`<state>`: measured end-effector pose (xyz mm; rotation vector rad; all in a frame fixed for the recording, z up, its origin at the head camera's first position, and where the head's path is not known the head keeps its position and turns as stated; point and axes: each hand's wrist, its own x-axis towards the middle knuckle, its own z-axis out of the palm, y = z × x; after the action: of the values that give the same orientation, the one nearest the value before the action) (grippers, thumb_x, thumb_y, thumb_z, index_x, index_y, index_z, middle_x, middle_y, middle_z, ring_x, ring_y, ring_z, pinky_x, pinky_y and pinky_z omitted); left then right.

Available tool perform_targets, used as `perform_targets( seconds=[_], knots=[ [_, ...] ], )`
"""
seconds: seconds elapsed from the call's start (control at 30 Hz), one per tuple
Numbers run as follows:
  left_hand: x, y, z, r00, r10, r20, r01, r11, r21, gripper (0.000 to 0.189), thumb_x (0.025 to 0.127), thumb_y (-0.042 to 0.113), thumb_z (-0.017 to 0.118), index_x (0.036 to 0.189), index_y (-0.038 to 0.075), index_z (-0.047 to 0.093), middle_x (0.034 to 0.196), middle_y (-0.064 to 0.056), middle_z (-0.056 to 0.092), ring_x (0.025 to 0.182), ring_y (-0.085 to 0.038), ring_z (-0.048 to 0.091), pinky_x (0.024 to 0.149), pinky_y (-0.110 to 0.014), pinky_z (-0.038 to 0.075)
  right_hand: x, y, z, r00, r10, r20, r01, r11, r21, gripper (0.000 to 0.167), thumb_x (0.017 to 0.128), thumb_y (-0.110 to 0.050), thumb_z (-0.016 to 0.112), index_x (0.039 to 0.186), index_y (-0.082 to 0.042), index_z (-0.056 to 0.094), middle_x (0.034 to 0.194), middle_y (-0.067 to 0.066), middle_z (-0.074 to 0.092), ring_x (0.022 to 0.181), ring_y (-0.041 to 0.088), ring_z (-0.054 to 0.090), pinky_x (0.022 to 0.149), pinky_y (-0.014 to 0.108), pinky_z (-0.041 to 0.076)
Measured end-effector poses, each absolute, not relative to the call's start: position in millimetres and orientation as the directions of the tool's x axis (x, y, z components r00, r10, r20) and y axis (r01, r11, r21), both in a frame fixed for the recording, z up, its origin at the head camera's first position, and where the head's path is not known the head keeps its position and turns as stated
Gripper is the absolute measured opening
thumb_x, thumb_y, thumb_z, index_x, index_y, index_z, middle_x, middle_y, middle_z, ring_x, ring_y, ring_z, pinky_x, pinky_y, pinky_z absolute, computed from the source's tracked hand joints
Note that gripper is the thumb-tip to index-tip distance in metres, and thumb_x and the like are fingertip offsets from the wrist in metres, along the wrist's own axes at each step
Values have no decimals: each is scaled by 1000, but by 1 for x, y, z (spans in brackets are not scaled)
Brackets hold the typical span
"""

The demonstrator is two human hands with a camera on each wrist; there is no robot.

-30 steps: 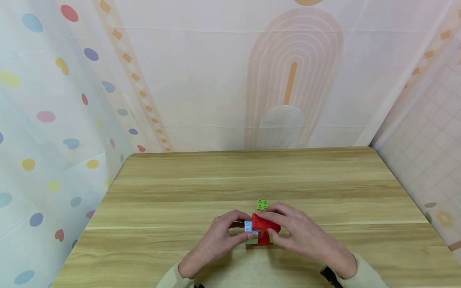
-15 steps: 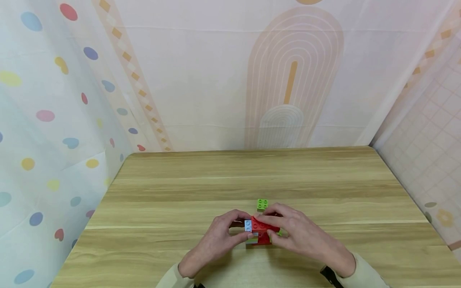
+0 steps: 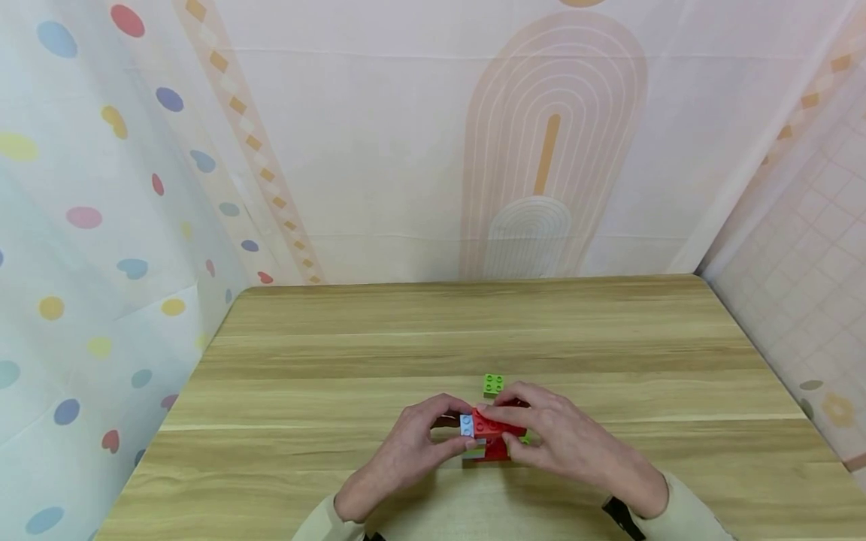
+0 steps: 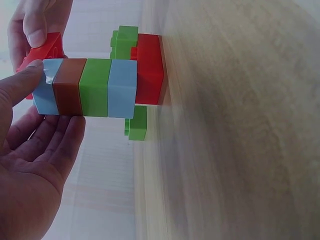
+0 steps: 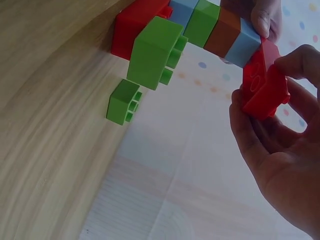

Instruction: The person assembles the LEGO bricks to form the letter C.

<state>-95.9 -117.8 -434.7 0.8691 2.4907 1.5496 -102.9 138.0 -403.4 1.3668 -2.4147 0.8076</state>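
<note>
Nearest, the right grip (image 3: 561, 443) pinches a red brick (image 5: 261, 95) between thumb and fingers, one end lying across the upper blue block (image 4: 46, 95) (whether fully seated, I cannot tell). The left grip (image 3: 416, 439) pinches that blue block from the other side. Below the left grip come a brown block (image 4: 69, 87), a stacked green block (image 4: 95, 87), a lower blue block (image 4: 122, 89) and a red base brick (image 4: 150, 70); a side green block (image 5: 155, 52) sits on that base, beneath the right grip. Because the red brick overhangs, pressure on its free end could tip it off or lever the blocks apart. Beyond both grips, a loose green brick (image 3: 494, 385) stands on the wood-grained tabletop (image 3: 304, 376); farther off hangs a pale patterned cloth (image 3: 379, 165).
</note>
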Motion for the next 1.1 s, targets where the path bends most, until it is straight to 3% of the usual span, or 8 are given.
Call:
perform_targets(
  seconds=[0.17, 0.63, 0.77, 0.93, 1.1],
  knots=[
    [-96, -118, -435, -832, 506, 228, 425, 318, 847, 29, 93, 14, 79, 119, 11, 67, 116, 1, 72, 107, -15, 69, 95, -33, 58, -103, 138, -401, -539, -715, 446, -840, 412, -355, 46, 84, -4, 76, 128, -13, 74, 113, -3, 63, 87, 5, 55, 72, 10, 49],
    [-94, -118, -434, -836, 497, 233, 429, 327, 842, 28, 94, 14, 79, 119, 12, 68, 116, 2, 71, 106, -16, 70, 95, -36, 58, -103, 139, -400, -597, -707, 379, -791, 438, -428, 45, 87, -6, 73, 131, -15, 73, 116, -6, 63, 90, 5, 54, 73, 17, 50],
    [-93, -117, -434, -834, 500, 235, 436, 335, 835, 29, 93, 14, 79, 119, 10, 67, 115, 1, 71, 106, -16, 70, 95, -36, 59, -102, 140, -401, -626, -700, 345, -761, 451, -467, 47, 89, -8, 71, 136, -15, 69, 122, -4, 64, 97, 7, 58, 78, 22, 54],
    [-93, -116, -433, -833, 502, 235, 440, 340, 831, 30, 94, 13, 79, 120, 9, 66, 116, -1, 71, 107, -17, 69, 94, -39, 59, -100, 147, -401, -681, -667, 303, -707, 489, -511, 53, 92, -12, 72, 143, -17, 62, 138, 2, 62, 117, 20, 64, 93, 41, 59],
    [-93, -116, -432, -819, 509, 264, 476, 349, 807, 35, 94, 17, 79, 125, 9, 65, 120, -1, 69, 110, -17, 67, 93, -41, 59, -103, 153, -400, -677, -659, 326, -713, 479, -512, 48, 93, -13, 74, 139, -11, 65, 142, 3, 63, 127, 26, 62, 99, 49, 56]
  ],
)
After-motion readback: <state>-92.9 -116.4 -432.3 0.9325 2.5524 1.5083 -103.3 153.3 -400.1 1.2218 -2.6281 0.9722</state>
